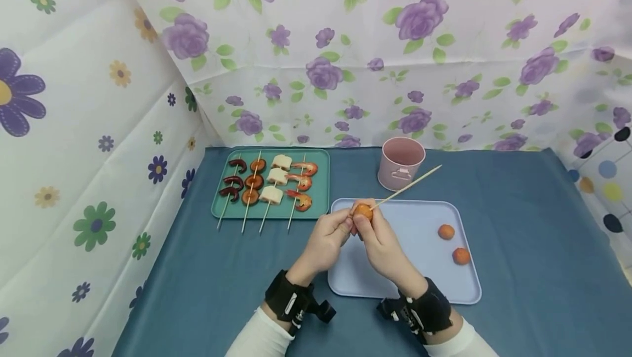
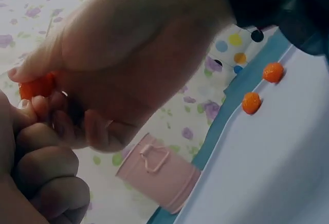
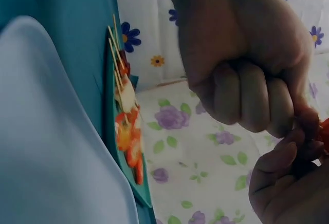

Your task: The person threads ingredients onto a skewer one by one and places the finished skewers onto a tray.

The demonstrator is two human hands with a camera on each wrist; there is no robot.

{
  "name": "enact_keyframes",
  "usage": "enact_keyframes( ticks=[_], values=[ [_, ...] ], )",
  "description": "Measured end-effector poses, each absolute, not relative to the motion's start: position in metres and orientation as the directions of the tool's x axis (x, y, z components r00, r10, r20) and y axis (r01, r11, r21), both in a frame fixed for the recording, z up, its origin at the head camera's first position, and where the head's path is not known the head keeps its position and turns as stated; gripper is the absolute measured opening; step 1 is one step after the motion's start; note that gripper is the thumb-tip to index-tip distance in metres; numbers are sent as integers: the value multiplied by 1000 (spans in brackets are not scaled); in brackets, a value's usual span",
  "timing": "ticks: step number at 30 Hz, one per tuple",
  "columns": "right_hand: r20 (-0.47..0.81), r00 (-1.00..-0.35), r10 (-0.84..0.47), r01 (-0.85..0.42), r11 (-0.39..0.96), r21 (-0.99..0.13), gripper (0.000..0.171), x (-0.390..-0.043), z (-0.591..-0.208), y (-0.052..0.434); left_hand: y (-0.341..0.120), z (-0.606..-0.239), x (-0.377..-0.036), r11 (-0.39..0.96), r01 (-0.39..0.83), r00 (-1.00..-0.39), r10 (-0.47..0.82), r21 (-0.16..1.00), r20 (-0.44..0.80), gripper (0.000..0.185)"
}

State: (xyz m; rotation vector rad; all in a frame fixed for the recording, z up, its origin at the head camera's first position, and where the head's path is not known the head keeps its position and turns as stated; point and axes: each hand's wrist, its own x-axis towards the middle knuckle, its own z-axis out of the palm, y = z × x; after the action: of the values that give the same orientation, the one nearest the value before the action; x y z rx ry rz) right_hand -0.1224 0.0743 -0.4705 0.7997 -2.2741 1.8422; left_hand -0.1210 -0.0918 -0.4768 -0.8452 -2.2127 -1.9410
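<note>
Both hands meet above the lilac tray's left part. My right hand [image 1: 382,244] holds an orange ball [image 1: 364,212] between thumb and fingers. A thin wooden skewer [image 1: 412,184] sticks out from the ball toward the upper right. Beside it, my left hand [image 1: 326,242] has its fingers curled in a pinch against the ball's left side, where the skewer's other end is hidden. In the right wrist view, the left hand [image 3: 252,75] looks fist-like, its fingertips near the ball [image 3: 324,135]. Two loose orange balls [image 1: 446,231] [image 1: 461,256] lie on the lilac tray [image 1: 410,285].
At the back left, a green tray [image 1: 321,181] bears several skewers of food, including shrimps [image 1: 303,183], white pieces [image 1: 277,176] and mushroom slices [image 1: 254,182]. A pink bucket [image 1: 390,176] stands behind the lilac tray. Flowered cloth [image 1: 296,99] hangs behind the blue tabletop [image 1: 533,236].
</note>
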Motion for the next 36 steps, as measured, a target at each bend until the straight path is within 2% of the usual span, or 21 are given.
enact_keyframes(
  ticks=[10,18,27,32,36],
  values=[
    [349,-841,-413,-440,146,-886,13,-122,-462,82,-101,-472,-124,92,505,-809,398,858,433,31],
    [256,-857,-447,-353,148,-924,16,-129,-464,93,-103,-472,-129,155,471,-825,425,868,372,29],
    [187,-858,-479,-295,160,-942,41,-128,-462,100,-106,-470,-130,179,437,-844,420,882,333,27],
    [162,-844,-510,-342,281,-897,53,-129,-458,108,-106,-470,-130,204,440,-846,421,875,327,26],
    [84,-855,-512,-337,424,-841,66,-130,-452,127,-106,-469,-130,239,451,-849,414,860,330,27]
  ],
)
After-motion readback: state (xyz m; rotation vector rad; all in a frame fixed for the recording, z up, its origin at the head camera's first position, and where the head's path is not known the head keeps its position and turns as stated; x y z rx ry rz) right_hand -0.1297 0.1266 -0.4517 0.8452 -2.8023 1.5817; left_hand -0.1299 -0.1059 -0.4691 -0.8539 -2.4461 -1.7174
